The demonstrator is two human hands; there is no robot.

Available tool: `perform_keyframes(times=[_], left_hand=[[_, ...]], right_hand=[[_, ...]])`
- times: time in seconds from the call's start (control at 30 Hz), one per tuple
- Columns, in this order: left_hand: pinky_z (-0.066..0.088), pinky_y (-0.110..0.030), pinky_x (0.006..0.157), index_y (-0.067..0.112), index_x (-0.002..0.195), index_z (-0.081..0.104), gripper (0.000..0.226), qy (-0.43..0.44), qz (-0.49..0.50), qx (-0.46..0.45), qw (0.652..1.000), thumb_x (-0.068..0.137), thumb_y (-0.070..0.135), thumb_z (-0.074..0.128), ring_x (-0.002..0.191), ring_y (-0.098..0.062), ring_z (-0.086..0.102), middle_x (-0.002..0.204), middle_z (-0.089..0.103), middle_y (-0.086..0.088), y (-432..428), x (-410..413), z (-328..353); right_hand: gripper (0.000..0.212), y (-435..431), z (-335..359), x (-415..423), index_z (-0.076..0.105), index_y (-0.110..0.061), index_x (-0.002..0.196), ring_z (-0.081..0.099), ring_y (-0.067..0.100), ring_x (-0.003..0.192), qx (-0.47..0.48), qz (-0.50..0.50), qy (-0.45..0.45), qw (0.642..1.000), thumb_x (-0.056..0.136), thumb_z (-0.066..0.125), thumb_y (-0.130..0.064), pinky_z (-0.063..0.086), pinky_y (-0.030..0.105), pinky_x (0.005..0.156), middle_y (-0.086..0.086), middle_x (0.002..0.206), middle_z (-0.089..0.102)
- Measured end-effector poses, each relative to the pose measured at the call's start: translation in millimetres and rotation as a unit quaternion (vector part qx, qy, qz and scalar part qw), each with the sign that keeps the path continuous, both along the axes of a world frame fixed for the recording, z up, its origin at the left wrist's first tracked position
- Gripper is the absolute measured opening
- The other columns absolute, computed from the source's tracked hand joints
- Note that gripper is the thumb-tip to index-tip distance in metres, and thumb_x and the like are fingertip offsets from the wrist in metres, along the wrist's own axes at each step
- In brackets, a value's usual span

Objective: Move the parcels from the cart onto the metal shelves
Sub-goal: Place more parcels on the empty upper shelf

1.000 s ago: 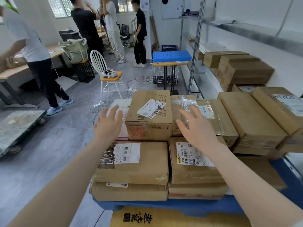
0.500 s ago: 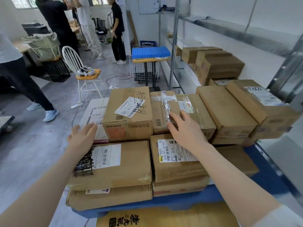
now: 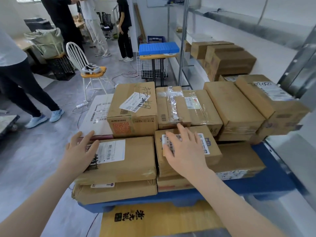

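On the blue cart (image 3: 278, 173), from the head view, the parcels lie packed edge to edge and two deep in places, none yet lifted. The metal shelves (image 3: 242, 19) stand along the cart's right side, with a few brown boxes (image 3: 232, 60) already on a lower level.

The left hand (image 3: 80, 151) is spread open, fingers straight, at the left edge of the flat parcel (image 3: 130, 161) in the near-left corner. Whether the palm presses on it I cannot tell. The right hand (image 3: 184, 151) lies flat, fingers fanned, on the labelled parcel (image 3: 212, 151) at the middle of the near edge. Neither hand is curled round anything.

I judge the risk to be in the grip. Flat palms on smooth cardboard and tape could slip as either parcel is drawn out. The taped parcel (image 3: 188, 106) touches the labelled one from behind and could be dragged or tipped with it. The far-right parcel (image 3: 266, 100) seems to overhang the cart's right edge, so a jolt might send it off. A loose cable (image 3: 95, 106) on the floor beside the cart's left edge could catch a foot.
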State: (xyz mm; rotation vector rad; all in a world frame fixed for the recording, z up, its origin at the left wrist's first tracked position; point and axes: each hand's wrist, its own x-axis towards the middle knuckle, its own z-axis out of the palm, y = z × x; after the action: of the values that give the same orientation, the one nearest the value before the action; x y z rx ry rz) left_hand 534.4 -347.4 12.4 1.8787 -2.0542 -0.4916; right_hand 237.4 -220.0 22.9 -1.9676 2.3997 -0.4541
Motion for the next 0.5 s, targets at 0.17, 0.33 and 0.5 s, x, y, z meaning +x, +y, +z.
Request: perform_keyframes(times=[0.17,0.33,0.5], left_hand=[[0.024,-0.050,0.110,0.034,0.141,0.040,0.049,-0.015,0.004,-0.022,1.000,0.094,0.050,0.042,0.134,-0.037,0.025,0.151,0.025,-0.008,-0.8,-5.8,-0.3],[0.026,-0.052,0.110,0.035,0.136,0.044,0.070,0.009,0.006,-0.003,1.000,0.078,0.072,0.031,0.133,-0.040,0.032,0.148,0.029,-0.013,-7.0,1.0,3.3],[0.029,-0.054,0.108,0.040,0.133,0.043,0.071,0.043,0.052,0.019,0.998,0.077,0.080,0.024,0.132,-0.038,0.034,0.143,0.040,-0.013,-39.3,8.4,-9.1]], right_hand=[[0.047,-2.4,-4.4,6.5,0.049,-0.028,0.131,0.037,0.032,0.133,-0.036,-0.021,-0.003,0.999,0.091,0.033,-0.045,0.023,0.054,0.112,0.011,0.140,0.046],[0.049,5.1,9.2,-16.1,0.034,-0.030,0.142,0.036,0.027,0.133,-0.078,-0.012,-0.038,0.996,0.095,0.041,-0.039,0.033,0.046,0.109,0.010,0.150,0.030],[0.046,11.8,28.6,-118.1,0.039,-0.025,0.139,0.032,0.031,0.136,-0.078,-0.125,-0.003,0.989,0.096,0.041,-0.039,0.033,0.047,0.109,0.015,0.152,0.026]])
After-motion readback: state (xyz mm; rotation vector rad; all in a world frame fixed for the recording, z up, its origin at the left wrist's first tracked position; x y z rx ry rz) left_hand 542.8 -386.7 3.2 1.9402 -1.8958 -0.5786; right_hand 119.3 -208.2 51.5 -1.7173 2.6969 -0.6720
